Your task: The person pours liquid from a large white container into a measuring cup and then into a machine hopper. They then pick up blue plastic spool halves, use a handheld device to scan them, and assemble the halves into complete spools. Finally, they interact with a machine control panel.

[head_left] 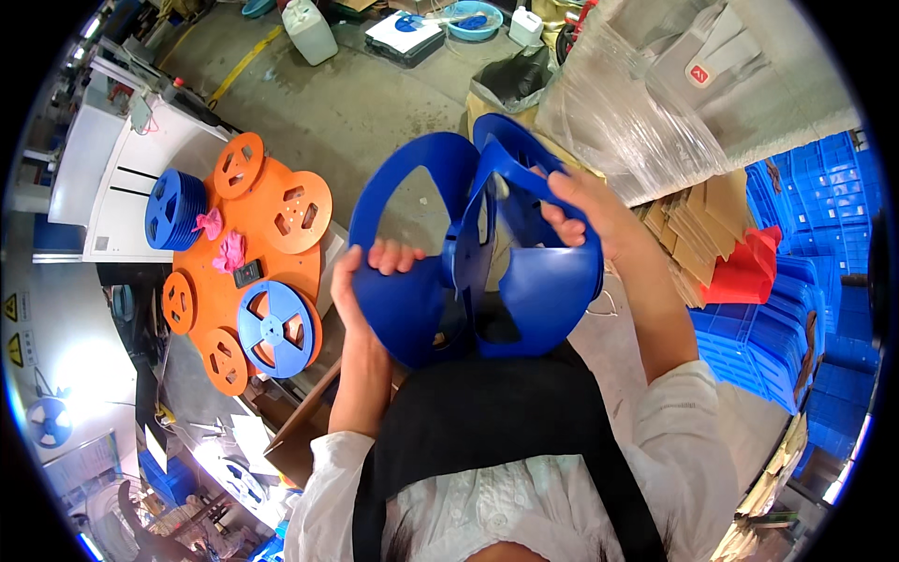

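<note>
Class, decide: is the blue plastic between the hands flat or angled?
Angled. The blue plastic has left and right sides facing different ways, the left hand and right hand gripping opposite sides.

The blue reel (464, 260) partly hides the left hand (352, 290).
</note>
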`<state>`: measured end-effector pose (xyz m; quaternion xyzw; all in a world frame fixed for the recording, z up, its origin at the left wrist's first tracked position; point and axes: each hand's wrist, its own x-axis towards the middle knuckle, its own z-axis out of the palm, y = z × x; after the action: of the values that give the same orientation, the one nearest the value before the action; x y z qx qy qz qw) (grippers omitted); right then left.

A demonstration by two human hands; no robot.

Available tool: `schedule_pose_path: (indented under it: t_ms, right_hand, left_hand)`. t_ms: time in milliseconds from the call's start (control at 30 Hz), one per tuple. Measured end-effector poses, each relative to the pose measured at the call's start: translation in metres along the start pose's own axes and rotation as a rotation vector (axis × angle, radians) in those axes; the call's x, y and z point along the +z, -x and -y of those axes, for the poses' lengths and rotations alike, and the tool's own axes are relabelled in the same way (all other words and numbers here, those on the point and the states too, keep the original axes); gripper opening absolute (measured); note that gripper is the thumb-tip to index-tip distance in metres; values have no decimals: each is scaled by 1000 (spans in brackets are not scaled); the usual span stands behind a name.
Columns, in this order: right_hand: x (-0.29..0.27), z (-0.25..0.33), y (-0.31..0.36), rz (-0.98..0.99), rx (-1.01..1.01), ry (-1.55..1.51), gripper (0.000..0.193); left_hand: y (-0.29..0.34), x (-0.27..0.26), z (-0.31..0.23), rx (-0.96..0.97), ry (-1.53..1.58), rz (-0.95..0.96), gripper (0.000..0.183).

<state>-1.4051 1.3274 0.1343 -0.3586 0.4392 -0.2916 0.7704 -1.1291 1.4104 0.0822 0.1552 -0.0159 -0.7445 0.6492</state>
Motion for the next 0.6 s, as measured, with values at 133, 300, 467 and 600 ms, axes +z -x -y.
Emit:
schedule_pose_path:
  t_ms: [133, 300, 467, 600]
  right_hand:
    - [46, -5, -22, 68, -189, 138, 55]
    - [58, -37, -37, 17, -256, 73, 51]
    - [52, -54, -35, 24, -196, -102, 41]
    - [54, -53, -30, -149, -16, -142, 31]
  left_hand:
    - [-19, 5, 11, 36, -377, 39, 25]
    - [-15, -1, 27, 183, -995, 29, 16]
    - [-10, -29, 13, 617, -1756, 696, 25]
    - [-5, -60, -23, 755, -1922, 1116, 35]
